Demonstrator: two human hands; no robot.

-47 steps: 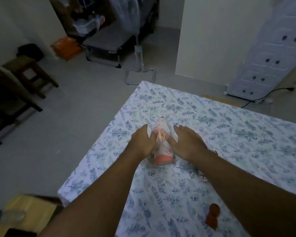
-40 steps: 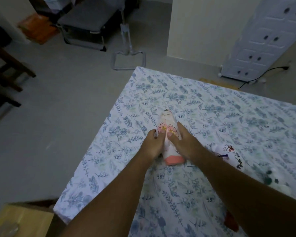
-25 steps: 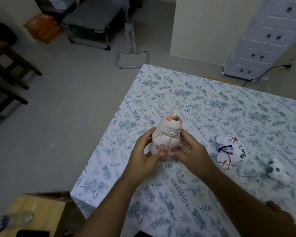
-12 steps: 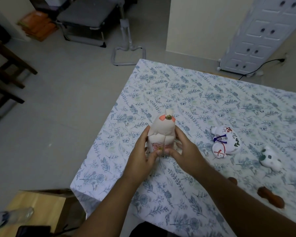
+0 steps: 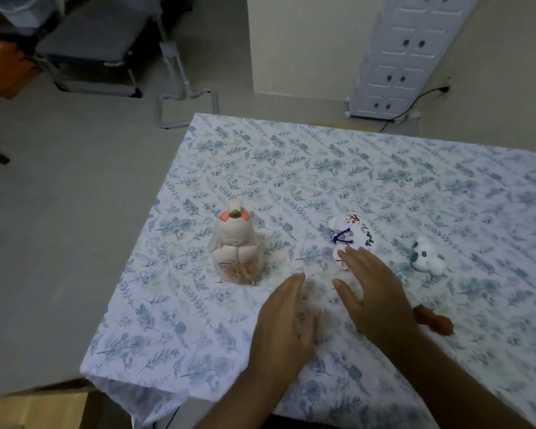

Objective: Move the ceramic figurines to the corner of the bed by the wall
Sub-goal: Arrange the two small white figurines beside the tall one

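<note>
A tall pale-pink ceramic figurine (image 5: 235,246) with orange ears stands upright on the floral bed sheet (image 5: 291,156) near the bed's left edge. A white figurine with blue and red markings (image 5: 351,235) lies to its right. Farther right lies a small white figurine with dark spots (image 5: 427,255). A small brown figurine (image 5: 433,320) lies at the right, by my forearm. My left hand (image 5: 285,323) hovers open, right of the tall figurine. My right hand (image 5: 375,292) is open too, its fingertips at the blue-marked figurine.
A cardboard box (image 5: 44,407) sits off the bed's near left corner. Beyond the bed are bare floor, a metal stand (image 5: 183,88), a grey cot (image 5: 84,48), a cream wall (image 5: 300,44) and a white perforated panel (image 5: 409,54) with a black cable.
Both hands lifted the lying pink figurine, stood it upright on the sheet and let go. They have since moved right, toward the blue-marked figurine.
</note>
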